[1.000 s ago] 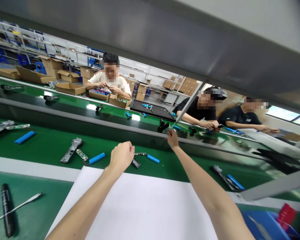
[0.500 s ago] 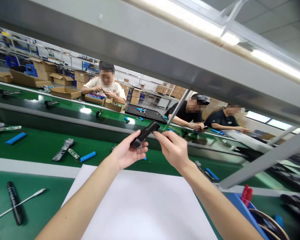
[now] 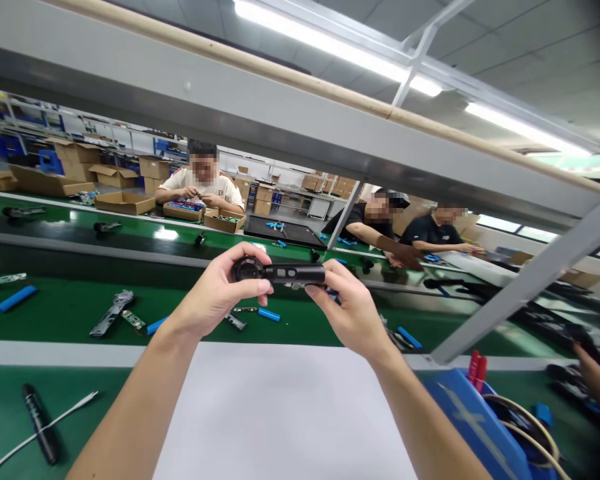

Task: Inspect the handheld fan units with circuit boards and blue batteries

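Level between my hands is a black handheld housing point(image 3: 297, 273), with a round, ring-like head at its left end and two small buttons on its handle. My left hand point(image 3: 215, 290) grips the round head, thumb below and fingers over the top. At the other end, my right hand point(image 3: 353, 303) pinches the handle tip between thumb and fingers. Something small and pale shows under the handle, too small to name. Below my forearms lies a white sheet point(image 3: 290, 407). Behind my hands on the green belt are a blue battery point(image 3: 269, 315) and a grey housing part point(image 3: 113, 313) wired to a circuit board point(image 3: 133, 320).
A black pen-like tube point(image 3: 40, 423) and white cable point(image 3: 70, 410) lie at left. At right stands a blue bin point(image 3: 473, 420) with red markers point(image 3: 477, 370). A slanted metal post point(image 3: 520, 287) rises beyond it. Co-workers sit across the belt; another person's hand point(image 3: 597, 377) shows far right.
The black housing has turned from slanted to level, its round head now facing me. My right hand has closed on its handle end. The view has tilted up slightly.
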`<state>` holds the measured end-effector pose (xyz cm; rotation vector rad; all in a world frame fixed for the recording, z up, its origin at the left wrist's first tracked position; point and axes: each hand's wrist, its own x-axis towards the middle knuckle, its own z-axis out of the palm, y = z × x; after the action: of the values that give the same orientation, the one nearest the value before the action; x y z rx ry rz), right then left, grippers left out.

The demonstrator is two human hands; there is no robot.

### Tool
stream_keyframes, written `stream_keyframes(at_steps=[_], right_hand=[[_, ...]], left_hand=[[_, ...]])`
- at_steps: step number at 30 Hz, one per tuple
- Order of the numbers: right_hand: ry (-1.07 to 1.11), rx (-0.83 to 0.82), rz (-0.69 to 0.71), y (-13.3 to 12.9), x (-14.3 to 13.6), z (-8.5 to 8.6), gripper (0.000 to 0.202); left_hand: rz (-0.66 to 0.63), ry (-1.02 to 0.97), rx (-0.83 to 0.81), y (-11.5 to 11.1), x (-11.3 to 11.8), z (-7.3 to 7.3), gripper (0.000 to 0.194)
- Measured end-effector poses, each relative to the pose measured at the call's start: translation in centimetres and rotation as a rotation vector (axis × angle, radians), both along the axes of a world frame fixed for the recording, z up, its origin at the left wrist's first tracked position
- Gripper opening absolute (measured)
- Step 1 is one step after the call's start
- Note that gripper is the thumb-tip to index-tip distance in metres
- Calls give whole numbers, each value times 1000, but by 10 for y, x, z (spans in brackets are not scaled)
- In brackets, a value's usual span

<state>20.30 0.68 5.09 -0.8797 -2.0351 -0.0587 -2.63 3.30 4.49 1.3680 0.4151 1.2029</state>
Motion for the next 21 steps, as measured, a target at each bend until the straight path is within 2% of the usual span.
stream_keyframes(at_steps=[3,5,10,14,18,21], right_hand=[[39,329,-116,4,-3,-14,9],[60,433,-168,8,-5,-25,12],[16,502,-241,19,-3,-45,15],[-108,625,-306,22,7,-46,17],[-160,593,-265,21,21,-34,20],[-136,509,-187,19,26,-29,20]], left_hand=[[55,-108,-87,-1,14,0,25],[72,-177,-168,0,24,-2,23],[107,-289,-354,4,39,-12,19],[3,-239,-463,4,40,-14,27],[-118,-44,-363,5,36,-15,33],[-74,141,-275,6,33,-16,50]])
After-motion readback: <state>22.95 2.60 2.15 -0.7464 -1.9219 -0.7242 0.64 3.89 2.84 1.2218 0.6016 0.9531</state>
